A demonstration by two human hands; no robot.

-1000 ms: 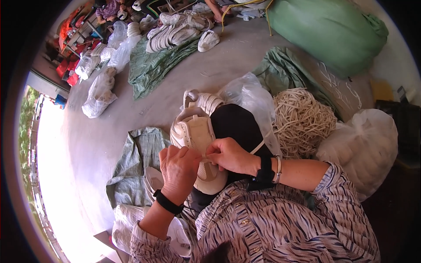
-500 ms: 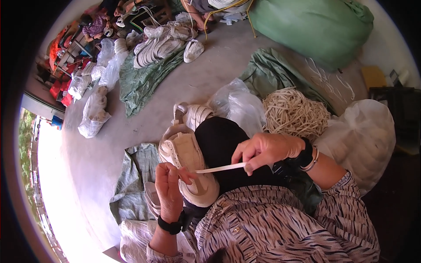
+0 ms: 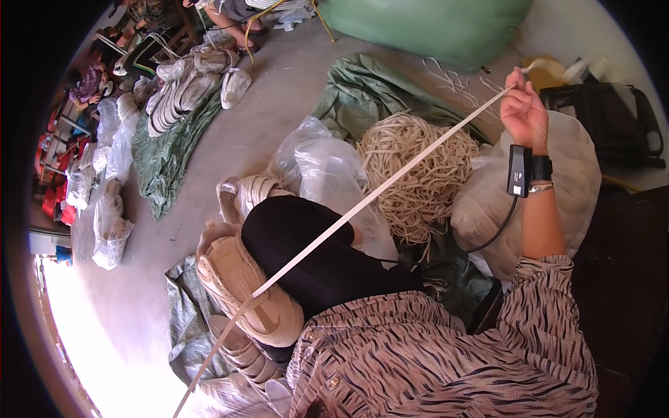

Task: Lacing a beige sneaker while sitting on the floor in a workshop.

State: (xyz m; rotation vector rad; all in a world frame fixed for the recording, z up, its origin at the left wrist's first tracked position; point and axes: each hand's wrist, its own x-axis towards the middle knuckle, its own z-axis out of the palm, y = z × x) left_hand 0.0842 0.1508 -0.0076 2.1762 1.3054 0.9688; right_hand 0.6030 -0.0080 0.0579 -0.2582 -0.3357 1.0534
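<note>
A long flat cream shoelace (image 3: 376,191) runs taut on a slant across the view. Its upper end is pinched in my right hand (image 3: 526,115), raised at the right with the arm stretched out; a short tail sticks out past the fingers. The other end leaves the view at the lower left, and my left hand is out of sight there. Under the lace sits a beige sneaker (image 3: 233,268) on my lap, against my black-clad knee (image 3: 300,230). The lace passes over its toe part; whether it is threaded through the sneaker cannot be told.
A tangled heap of cream laces (image 3: 418,164) lies beyond my knee, between a clear plastic bag (image 3: 324,164) and a full whitish sack (image 3: 571,188). More shoes (image 3: 247,355) are stacked by my left side. Other people sit farther off near piled shoes (image 3: 185,94).
My right hand has swung up and far to the right, drawing the lace out long. My left hand has gone out of view at the lower left. The view has turned rightward.
</note>
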